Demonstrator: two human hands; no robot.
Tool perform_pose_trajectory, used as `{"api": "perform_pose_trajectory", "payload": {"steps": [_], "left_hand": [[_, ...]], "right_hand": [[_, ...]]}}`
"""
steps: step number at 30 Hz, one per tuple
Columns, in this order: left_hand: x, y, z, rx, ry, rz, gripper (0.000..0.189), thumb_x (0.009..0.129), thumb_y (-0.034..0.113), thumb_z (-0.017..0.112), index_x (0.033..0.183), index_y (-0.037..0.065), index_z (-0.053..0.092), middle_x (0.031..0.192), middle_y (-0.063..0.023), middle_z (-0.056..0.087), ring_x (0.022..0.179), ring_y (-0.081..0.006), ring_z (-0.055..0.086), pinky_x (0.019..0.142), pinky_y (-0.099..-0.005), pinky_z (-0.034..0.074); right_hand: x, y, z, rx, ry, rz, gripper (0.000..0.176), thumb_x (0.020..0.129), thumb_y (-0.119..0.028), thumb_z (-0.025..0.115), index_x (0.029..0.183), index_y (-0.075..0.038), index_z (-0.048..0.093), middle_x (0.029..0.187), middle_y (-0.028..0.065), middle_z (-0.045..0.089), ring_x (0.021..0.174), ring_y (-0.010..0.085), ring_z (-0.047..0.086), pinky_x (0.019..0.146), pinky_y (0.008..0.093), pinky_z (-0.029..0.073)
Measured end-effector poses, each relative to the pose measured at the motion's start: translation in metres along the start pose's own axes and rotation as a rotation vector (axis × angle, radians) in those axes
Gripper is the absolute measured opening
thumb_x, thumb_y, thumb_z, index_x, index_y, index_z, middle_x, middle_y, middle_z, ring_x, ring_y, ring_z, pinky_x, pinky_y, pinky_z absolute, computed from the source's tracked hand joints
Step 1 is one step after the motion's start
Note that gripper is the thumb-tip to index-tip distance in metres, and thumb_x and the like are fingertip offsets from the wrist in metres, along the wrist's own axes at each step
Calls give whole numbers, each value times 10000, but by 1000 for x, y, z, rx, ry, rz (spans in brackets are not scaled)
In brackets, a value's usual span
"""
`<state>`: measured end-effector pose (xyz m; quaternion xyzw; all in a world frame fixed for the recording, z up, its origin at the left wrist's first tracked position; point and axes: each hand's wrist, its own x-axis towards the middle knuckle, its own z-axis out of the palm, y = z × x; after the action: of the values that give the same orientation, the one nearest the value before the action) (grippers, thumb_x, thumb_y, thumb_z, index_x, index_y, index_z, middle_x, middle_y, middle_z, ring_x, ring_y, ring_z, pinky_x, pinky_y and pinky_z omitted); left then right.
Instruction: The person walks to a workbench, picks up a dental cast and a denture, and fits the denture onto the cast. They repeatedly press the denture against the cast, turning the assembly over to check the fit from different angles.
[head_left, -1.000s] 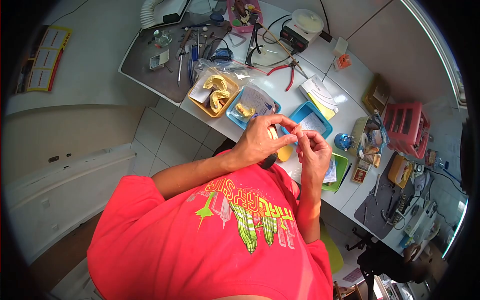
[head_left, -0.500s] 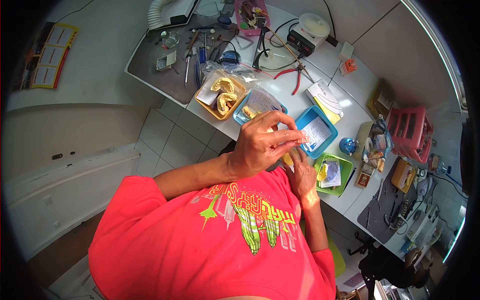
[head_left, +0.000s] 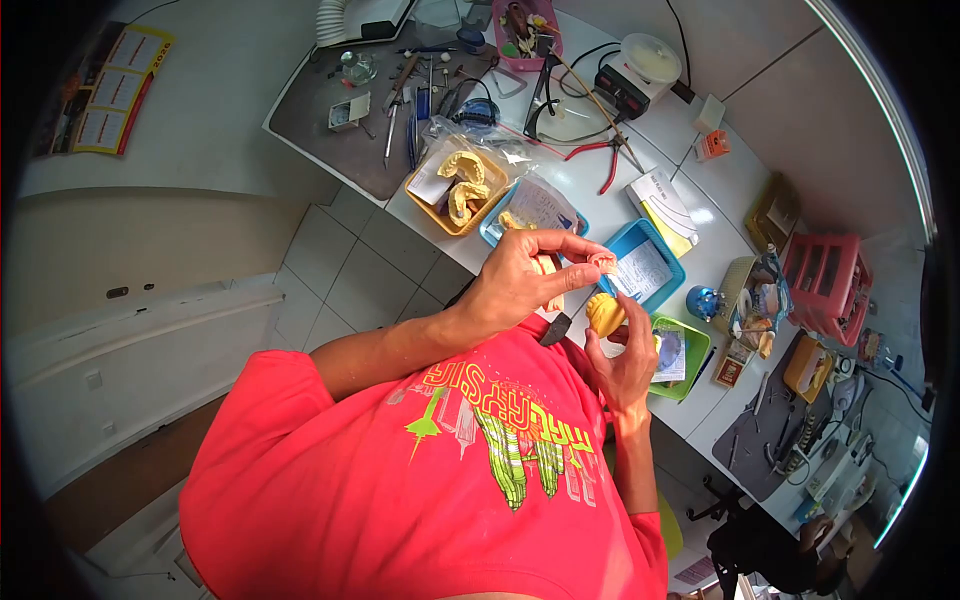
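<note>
My left hand (head_left: 520,280) is raised over the bench edge and pinches a small pink piece (head_left: 603,263) between thumb and fingertips. Just below it, my right hand (head_left: 625,350) holds a yellow dental cast (head_left: 605,313) in its fingers. The two hands are close but apart. Behind them lies a blue tray (head_left: 668,252) with a paper slip in it. My red shirt fills the lower part of the view.
On the white bench stand an orange tray (head_left: 425,205) with yellow casts, a second blue tray (head_left: 492,228) with a bag, and a green tray (head_left: 698,352). Red pliers (head_left: 607,162), a dark mat (head_left: 330,135) with hand tools and a pink basket (head_left: 825,275) lie around.
My right hand has dropped away from the left hand and now holds the yellow cast. My left hand still pinches the pink piece. The view has shifted slightly.
</note>
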<state>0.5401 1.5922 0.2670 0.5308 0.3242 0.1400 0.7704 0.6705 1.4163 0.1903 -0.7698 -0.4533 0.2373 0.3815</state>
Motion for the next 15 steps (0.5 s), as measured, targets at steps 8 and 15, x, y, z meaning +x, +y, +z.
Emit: {"api": "perform_pose_trajectory", "payload": {"steps": [8, 15], "left_hand": [[5, -14, 9, 8, 3, 107, 217, 901, 171, 691, 1051, 15, 707, 911, 2, 699, 600, 12, 530, 511, -159, 427], [1, -8, 12, -22, -4, 49, 200, 911, 77, 655, 1073, -39, 663, 1067, -106, 694, 1002, -134, 641, 932, -271, 500]], "right_hand": [[17, -56, -30, 384, 260, -101, 672, 706, 47, 747, 1320, 11, 476, 1310, 179, 552, 1013, 220, 657, 835, 317, 565], [18, -57, -19, 234, 292, -194, 704, 651, 26, 805, 1290, -23, 517, 1304, 197, 551, 1093, 271, 629, 838, 336, 563]]}}
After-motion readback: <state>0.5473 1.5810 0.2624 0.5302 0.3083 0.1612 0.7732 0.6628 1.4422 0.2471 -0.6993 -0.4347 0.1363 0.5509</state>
